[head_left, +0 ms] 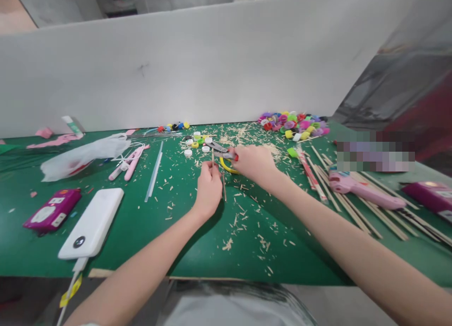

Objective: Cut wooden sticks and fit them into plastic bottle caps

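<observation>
My left hand point(209, 187) pinches a thin wooden stick point(213, 156) that stands up from between thumb and fingers. A second thin brown stick point(224, 187) shows just beside this hand, close to the tabletop. My right hand point(252, 162) is wrapped around the red handles of a metal cutter point(221, 151). Its two grey jaws reach left, apart, to the upper end of the pinched stick. Whether they touch the wood I cannot tell. A yellow ring-shaped thing point(229, 167) lies partly hidden under my right hand. White bottle caps point(188, 153) lie just beyond my left hand.
Wood chips point(243, 137) litter the green table point(190, 250). Coloured caps point(293, 123) are heaped at the back right. Wooden sticks point(353, 208) and a pink glue gun point(367, 191) lie right. A white power bank point(92, 222), purple pack point(52, 210) and plastic bag point(84, 156) lie left.
</observation>
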Tool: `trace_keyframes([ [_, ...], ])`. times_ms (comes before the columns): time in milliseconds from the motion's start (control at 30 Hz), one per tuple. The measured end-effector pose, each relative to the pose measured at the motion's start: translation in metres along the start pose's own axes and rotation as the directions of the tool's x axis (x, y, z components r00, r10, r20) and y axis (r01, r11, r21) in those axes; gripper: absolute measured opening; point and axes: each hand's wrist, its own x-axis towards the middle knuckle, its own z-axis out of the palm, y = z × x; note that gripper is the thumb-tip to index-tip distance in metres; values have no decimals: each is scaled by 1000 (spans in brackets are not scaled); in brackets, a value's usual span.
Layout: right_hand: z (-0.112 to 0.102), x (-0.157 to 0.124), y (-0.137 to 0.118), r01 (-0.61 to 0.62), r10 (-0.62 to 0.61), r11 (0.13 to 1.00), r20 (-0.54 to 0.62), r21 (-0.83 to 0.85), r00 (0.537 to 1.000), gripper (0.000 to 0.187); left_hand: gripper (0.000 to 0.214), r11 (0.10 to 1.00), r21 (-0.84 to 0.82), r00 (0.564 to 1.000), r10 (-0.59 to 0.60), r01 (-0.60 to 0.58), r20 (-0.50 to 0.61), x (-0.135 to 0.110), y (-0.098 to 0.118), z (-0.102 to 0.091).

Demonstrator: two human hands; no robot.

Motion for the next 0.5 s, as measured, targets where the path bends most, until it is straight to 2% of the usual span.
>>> trace_keyframes([
  [100, 5, 0, -7, 15, -15, 1000, 2, -7, 1000, 45, 16, 995, 92, 999, 29, -27, -17, -3, 6, 0],
  [233, 19, 7, -14, -50, 49, 999, -57, -12, 997, 55, 16, 970, 244, 999, 4, 6, -42, -1, 16, -3],
  [333, 31, 19, -19, -50, 52, 998, -74, 22, 996, 51, 18, 953, 298, 996, -23, 49, -90, -4, 18, -4],
  [367, 34, 25, -19, -71, 72, 997, -46, 35, 996, 47, 18, 952, 304, 996, -18, 43, -85, -8, 18, -3],
  [400, 35, 33, -16, -94, 95, 995, -16, 44, 995, 43, 17, 952, 305, 998, -8, 25, -55, -13, 18, -1],
  [467, 35, 48, -7, -218, 212, 975, 138, 34, 968, 32, 15, 956, 286, 995, 36, -61, 94, -25, 18, 3],
  [500, 33, 55, 1, -244, 240, 969, 124, 25, 963, 31, 14, 961, 261, 983, 42, -88, 177, -30, 18, 5],
])
